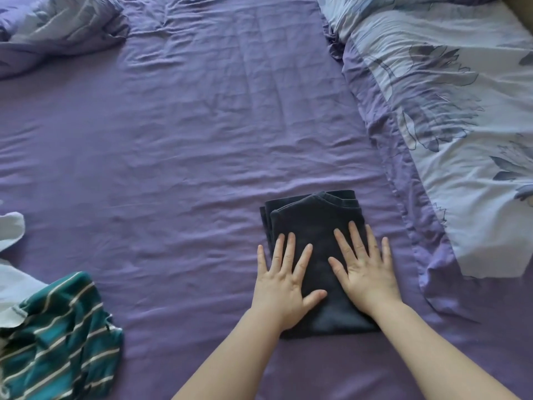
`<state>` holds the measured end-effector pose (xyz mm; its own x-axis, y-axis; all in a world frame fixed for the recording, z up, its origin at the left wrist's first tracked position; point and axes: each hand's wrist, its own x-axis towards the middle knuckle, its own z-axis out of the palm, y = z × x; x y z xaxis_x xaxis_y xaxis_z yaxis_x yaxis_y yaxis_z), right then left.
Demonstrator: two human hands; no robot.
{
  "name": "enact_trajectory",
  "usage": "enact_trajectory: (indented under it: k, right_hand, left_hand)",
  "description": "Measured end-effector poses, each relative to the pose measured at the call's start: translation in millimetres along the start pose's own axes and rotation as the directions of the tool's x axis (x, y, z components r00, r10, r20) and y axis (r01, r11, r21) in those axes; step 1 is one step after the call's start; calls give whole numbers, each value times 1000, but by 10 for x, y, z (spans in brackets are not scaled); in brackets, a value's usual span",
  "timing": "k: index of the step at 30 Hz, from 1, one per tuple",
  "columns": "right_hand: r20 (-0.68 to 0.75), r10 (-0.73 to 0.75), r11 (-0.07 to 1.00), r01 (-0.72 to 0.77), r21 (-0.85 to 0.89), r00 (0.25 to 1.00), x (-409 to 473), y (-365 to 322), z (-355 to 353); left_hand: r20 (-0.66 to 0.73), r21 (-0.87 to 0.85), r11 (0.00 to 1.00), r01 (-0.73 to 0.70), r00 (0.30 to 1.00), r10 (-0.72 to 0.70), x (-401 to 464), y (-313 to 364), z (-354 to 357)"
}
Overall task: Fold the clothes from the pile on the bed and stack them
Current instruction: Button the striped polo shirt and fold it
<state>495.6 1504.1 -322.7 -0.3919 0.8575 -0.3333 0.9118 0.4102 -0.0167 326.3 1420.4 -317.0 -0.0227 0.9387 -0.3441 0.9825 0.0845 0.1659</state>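
Note:
A folded dark navy garment (314,223) lies flat on the purple bed sheet (178,157), right of centre. My left hand (284,280) presses flat on its left side, fingers spread and straight. On its right side my right hand (364,269) lies flat too, fingers spread, with the outer fingers reaching over the garment's edge onto the sheet. At the lower left sits the pile: a crumpled green striped shirt (57,339) with a white garment (11,272) behind it.
A floral blue-and-purple duvet (450,116) covers the right side of the bed. Another bunched part of the bedding (49,27) lies at the top left. Wrinkled sheet stretches between them.

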Motion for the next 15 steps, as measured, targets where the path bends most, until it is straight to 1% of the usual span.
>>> enact_trajectory:
  k: [3, 5, 6, 7, 9, 10, 11, 12, 14, 15]
  right_hand:
    - [1, 70, 996, -69, -52, 998, -106, -198, -190]
    - [-21, 105, 994, -104, 22, 994, -249, -462, -337]
    - [-57, 93, 994, -90, 59, 994, -331, -598, -350]
    - [-52, 90, 992, -85, 88, 995, -427, -749, -346]
    - [-24, 94, 981, -88, 171, 995, -655, -1065, -284]
    - [-48, 91, 975, -79, 208, 995, -771, -1217, -240]
    - [-58, 75, 972, -60, 228, 995, -881, -1377, -207]
    - [-52, 46, 974, -33, 225, 998, -997, -1544, -191]
    - [-40, -25, 978, 33, 207, 999, -1236, -1886, -182]
    - [-49, -64, 977, 73, 199, 997, -1342, -2051, -161]
  left_hand:
    - [48, -57, 998, -3, 999, 6, -79, 14, -129]
    - [46, -97, 995, 19, 999, -15, -246, -38, -211]
    - [51, -122, 992, 42, 998, -36, -367, -95, -239]
    - [60, -142, 988, 65, 997, -57, -511, -176, -264]
    - [65, -92, 993, 80, 995, -74, -864, -405, -294]
    - [43, -26, 997, 73, 996, -72, -1046, -553, -298]
    - [18, 39, 996, 82, 996, -83, -1229, -717, -310]
    - [2, 65, 992, 106, 994, -106, -1417, -883, -332]
    - [-6, 59, 990, 127, 992, -127, -1792, -1225, -399]
    - [-33, 47, 987, 155, 988, -154, -1968, -1398, -433]
